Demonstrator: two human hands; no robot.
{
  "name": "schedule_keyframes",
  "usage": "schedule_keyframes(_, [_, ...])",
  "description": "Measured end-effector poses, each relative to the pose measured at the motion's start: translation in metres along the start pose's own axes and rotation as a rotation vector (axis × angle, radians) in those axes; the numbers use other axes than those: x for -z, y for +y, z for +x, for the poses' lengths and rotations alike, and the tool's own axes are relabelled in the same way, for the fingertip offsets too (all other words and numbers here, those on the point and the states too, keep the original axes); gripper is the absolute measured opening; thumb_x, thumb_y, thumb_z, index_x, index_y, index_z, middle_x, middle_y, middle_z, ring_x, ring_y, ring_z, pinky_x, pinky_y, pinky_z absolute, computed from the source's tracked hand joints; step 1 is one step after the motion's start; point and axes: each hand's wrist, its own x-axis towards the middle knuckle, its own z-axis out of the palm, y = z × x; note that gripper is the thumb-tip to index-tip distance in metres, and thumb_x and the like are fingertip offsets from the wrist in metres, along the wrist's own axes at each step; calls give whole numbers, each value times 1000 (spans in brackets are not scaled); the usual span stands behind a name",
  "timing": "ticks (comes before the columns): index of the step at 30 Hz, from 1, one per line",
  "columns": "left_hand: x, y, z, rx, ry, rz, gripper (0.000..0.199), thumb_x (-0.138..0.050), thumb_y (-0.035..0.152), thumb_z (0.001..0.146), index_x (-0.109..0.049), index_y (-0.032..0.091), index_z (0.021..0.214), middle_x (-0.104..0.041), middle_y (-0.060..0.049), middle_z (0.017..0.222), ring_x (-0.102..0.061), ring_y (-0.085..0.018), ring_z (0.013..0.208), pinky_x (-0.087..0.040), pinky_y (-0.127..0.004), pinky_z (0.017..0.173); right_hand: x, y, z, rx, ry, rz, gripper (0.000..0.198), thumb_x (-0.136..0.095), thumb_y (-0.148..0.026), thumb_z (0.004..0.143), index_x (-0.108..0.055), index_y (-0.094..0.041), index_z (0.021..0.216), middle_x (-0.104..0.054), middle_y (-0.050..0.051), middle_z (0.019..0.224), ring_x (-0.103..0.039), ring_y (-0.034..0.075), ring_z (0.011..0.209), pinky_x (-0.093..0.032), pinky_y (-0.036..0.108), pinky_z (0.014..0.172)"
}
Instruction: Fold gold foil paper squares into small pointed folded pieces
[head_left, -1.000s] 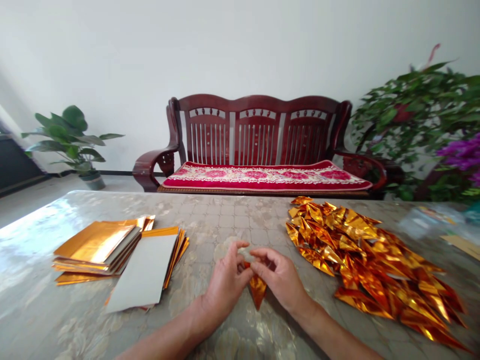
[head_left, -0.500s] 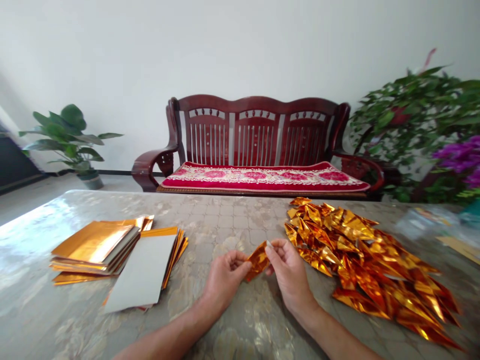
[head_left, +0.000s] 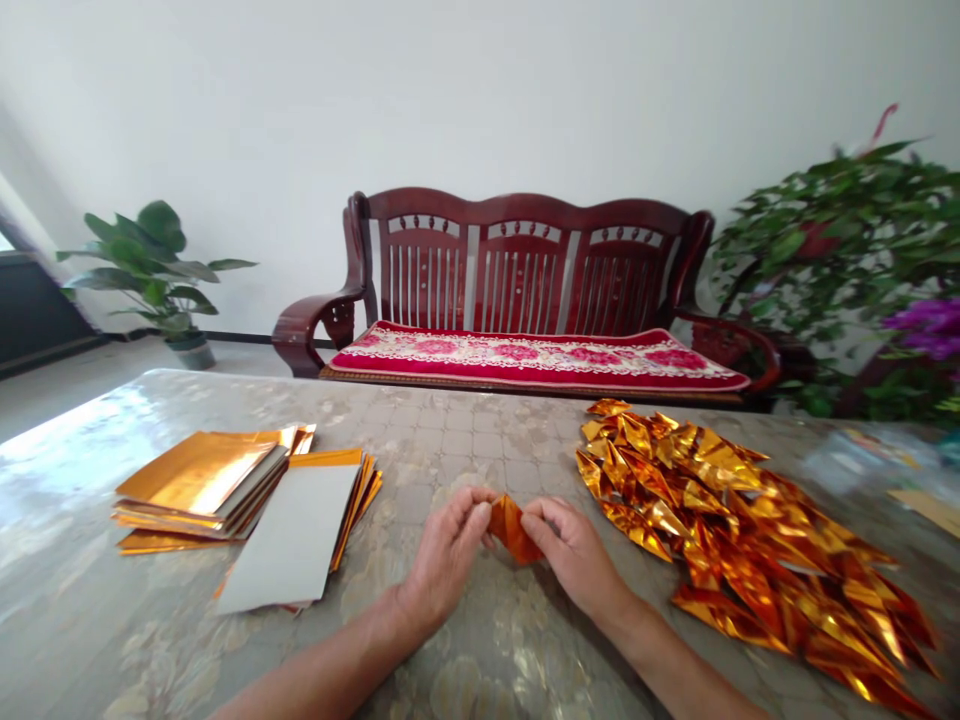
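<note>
One tabletop (head_left: 465,660), floral-patterned and glossy, carrying everything in work. One dark red wooden bench (head_left: 517,209) beyond it, slatted back, with a red and cream seat cover (head_left: 536,360). One large leafy plant (head_left: 825,235) at the bench's right end, purple flowers (head_left: 930,328) beside it. One smaller potted plant (head_left: 157,265) to the left, on the floor.

One heap of folded foil pieces (head_left: 720,520), orange-gold and pointed, many overlapping, on the right of the tabletop. One clear plastic bag (head_left: 870,455), just beyond the heap, contents too blurred to tell. Two stacks of sheets on the left, close together: a foil-faced stack (head_left: 199,475) and a pale-faced stack (head_left: 292,530), the latter showing orange at its edges.

Two bare hands, near the middle. The left hand (head_left: 444,555) — fingers pinched on the left end of the piece. The right hand (head_left: 581,560) — thumb and fingers gripping its right edge.

One orange foil piece (head_left: 517,535), between the hands in front of the person, smallest of the lot, creased, a point directed downward. Step in hand, as judged: shaping the folds, the piece not yet laid with the heap. The next move seems to call for a light, even pinch at both ends, the foil looking easy to crumple.
</note>
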Motion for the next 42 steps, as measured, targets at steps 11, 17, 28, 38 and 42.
schedule_keyframes(11, [0,-4,1,-45,93,33,17,-61,30,82,-67,16,90,-70,-2,77,-62,-15,70,-50,-26,70,1,1,1,83,-17,23,33,-45,-36,98,-57,-22,71,-58,0,72,-55,18,77,-41,30,72])
schedule_keyframes(17, [0,-2,-2,-59,123,99,14,-61,29,82,-68,17,81,-68,0,72,-58,-13,65,-47,-24,64,3,-6,-2,244,138,-151,26,-49,-31,99,-60,-22,77,-60,1,73,-53,19,77,-38,32,73])
schedule_keyframes(28, [0,4,-4,-89,98,161,14,-61,26,82,-74,20,79,-72,-1,75,-64,-16,72,-50,-25,69,5,-17,-8,422,295,-291,10,-60,-26,94,-70,-25,93,-69,3,79,-58,20,80,-41,36,75])
schedule_keyframes(38, [1,5,-6,-103,78,173,22,-54,28,88,-73,20,83,-73,-1,77,-65,-15,74,-51,-24,73,6,-15,-7,468,312,-270,9,-61,-24,94,-70,-25,93,-70,3,80,-59,19,79,-42,35,74])
schedule_keyframes(42, [1,4,-6,-60,59,154,24,-52,31,89,-72,20,81,-73,0,74,-66,-15,72,-51,-23,71,7,-14,-7,486,293,-253,12,-59,-26,95,-72,-26,95,-71,3,83,-60,19,81,-43,35,75])
